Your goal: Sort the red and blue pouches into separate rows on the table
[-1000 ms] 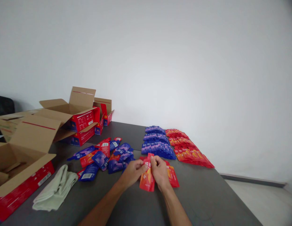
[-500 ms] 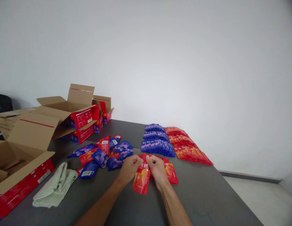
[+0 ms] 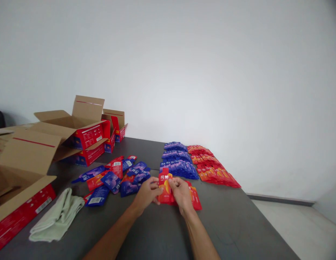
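A red pouch (image 3: 164, 186) with an orange fruit print is held upright between my two hands above the dark table. My left hand (image 3: 148, 193) pinches its left edge with thumb and fingers. On the right edge, the thumb and fingers of my right hand (image 3: 180, 193) are closed. Just behind and right of that hand lies a small group of red pouches (image 3: 195, 198), partly hidden by it. Left of my hands is a loose heap of mixed pouches, among them a blue pouch (image 3: 113, 181) and another with its barcode side up (image 3: 97, 196).
Overlapping rows of blue pouches (image 3: 180, 168) and red pouches (image 3: 215, 173) lie at the table's back right. Open cardboard boxes (image 3: 89, 135) stand at the back left, and a nearer open box (image 3: 27, 216) at the left. A folded pale green cloth (image 3: 58, 216) lies beside it.
The red pouch has been raised a little and straightened from a tilt. My left hand's grip has shifted from its top to its lower left edge. The view has turned slightly right.
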Demonstrator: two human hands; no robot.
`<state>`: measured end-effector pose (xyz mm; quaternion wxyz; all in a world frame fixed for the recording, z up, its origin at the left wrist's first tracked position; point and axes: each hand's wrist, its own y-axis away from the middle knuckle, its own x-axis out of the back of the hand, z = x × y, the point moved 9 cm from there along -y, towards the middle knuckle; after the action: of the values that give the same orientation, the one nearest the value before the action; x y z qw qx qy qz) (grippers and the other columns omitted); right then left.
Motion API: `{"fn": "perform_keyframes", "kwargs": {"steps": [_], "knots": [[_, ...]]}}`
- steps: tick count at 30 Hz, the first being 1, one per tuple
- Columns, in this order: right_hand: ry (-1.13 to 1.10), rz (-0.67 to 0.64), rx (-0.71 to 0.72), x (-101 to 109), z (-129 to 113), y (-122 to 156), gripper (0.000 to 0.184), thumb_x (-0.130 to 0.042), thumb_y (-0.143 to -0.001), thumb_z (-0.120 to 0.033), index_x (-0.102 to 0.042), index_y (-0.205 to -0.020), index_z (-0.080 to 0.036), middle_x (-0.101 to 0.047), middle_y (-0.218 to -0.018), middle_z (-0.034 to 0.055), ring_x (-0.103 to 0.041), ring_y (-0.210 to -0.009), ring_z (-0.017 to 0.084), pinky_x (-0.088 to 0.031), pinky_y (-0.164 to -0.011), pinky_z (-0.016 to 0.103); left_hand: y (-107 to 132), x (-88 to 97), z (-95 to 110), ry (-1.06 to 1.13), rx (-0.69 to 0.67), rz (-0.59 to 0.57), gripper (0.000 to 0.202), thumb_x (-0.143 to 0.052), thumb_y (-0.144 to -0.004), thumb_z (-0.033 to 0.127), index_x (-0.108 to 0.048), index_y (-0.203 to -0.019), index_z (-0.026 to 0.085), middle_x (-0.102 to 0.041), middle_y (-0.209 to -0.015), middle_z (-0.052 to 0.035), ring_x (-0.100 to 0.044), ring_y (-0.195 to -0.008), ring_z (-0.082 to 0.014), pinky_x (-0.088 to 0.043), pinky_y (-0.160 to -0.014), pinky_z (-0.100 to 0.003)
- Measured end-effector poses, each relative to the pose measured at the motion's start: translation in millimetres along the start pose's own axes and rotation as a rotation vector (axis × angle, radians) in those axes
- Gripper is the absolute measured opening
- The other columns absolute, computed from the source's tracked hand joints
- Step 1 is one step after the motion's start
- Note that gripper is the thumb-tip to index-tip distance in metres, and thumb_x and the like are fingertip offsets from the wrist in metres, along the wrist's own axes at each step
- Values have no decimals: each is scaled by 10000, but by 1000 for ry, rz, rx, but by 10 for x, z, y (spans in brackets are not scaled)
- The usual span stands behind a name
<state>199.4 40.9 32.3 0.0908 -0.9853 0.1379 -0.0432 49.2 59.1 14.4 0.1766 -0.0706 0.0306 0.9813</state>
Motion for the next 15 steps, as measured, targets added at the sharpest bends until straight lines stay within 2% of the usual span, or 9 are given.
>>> {"fn": "perform_keyframes", "kwargs": {"steps": [3,6,8,11,13,15], "knots": [[-59,44,-50,192,23,-78,388,-610,-768,-561,-643,-888,-193,-632,-650,-13,-513,-509,137,-364,-485,238,-109,-35,-36,43,-34,47,493,-764,-618,336,-519,-1013,172,-666,-727,-11,-629,-515,-160,-523,-479,-286],[-94,130,-40,537,-19,-170,396,-547,-795,-515,-623,-1003,-187,-701,-837,56,-600,-611,174,-434,-536,264,-236,7,31,23,-51,140,551,-761,-614,305,-508,-1079,156,-675,-732,-21,-638,-545,-165,-511,-493,-270],[21,186,28,814,-73,-204,354,-543,-775,-443,-635,-988,-175,-709,-900,84,-639,-732,209,-475,-638,298,-310,-9,104,-20,-62,163,566,-740,-633,284,-503,-1127,143,-670,-701,-13,-619,-517,-154,-489,-483,-254],[291,226,118,1133,-75,-161,252,-527,-744,-378,-677,-815,-188,-711,-862,82,-641,-826,248,-466,-797,366,-393,-138,124,-119,-69,153,506,-703,-649,248,-539,-1111,124,-651,-654,-4,-594,-486,-149,-450,-454,-236],[402,209,125,1226,8,-82,260,-512,-751,-360,-699,-834,-200,-713,-861,81,-645,-818,258,-460,-811,385,-426,-259,47,-204,-59,139,442,-689,-645,235,-585,-1059,123,-645,-646,-6,-592,-479,-155,-433,-446,-235],[446,167,131,1222,94,16,266,-505,-757,-331,-716,-863,-209,-717,-910,88,-648,-858,264,-458,-835,386,-439,-370,-71,-308,-41,123,372,-670,-649,230,-627,-1005,128,-641,-632,-6,-582,-453,-159,-416,-446,-243]]}}
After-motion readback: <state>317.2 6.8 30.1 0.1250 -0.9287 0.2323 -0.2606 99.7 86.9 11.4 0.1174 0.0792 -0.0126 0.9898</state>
